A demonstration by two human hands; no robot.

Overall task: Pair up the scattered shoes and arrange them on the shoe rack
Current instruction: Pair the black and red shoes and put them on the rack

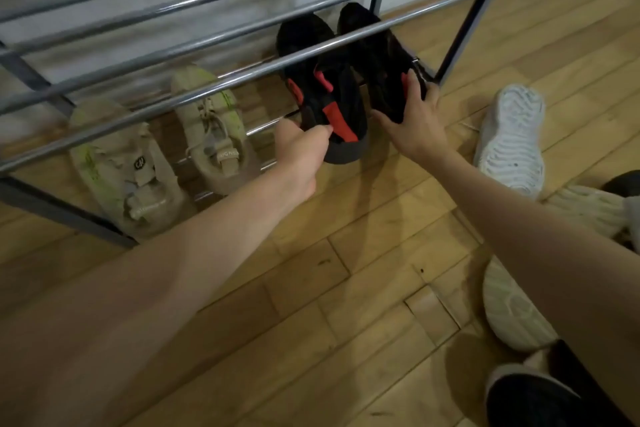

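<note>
Wooden floorboards [363, 270] run under a metal shoe rack [242, 31] set against a pale wall. On its lowest tier, at the right end, sit two black shoes with red trim. The left hand [304, 149] pinches the heel of the left black shoe [322, 94], thumb and fingers curled on the back edge. The right hand [415, 118] rests on the heel of the right black shoe [377, 59], fingers spread and wrapped over its back and side. Both shoes point toes inward toward the wall, side by side and nearly touching.

Just left of them on the same tier lies a beige pair [214, 128], toes also toward the wall. On the floor right of the rack lies a white shoe [512, 139], sole up. Nearer the person, partly behind the right arm, lies another white shoe [509, 315], and a dark shoe [526, 399] at the lower right edge.
</note>
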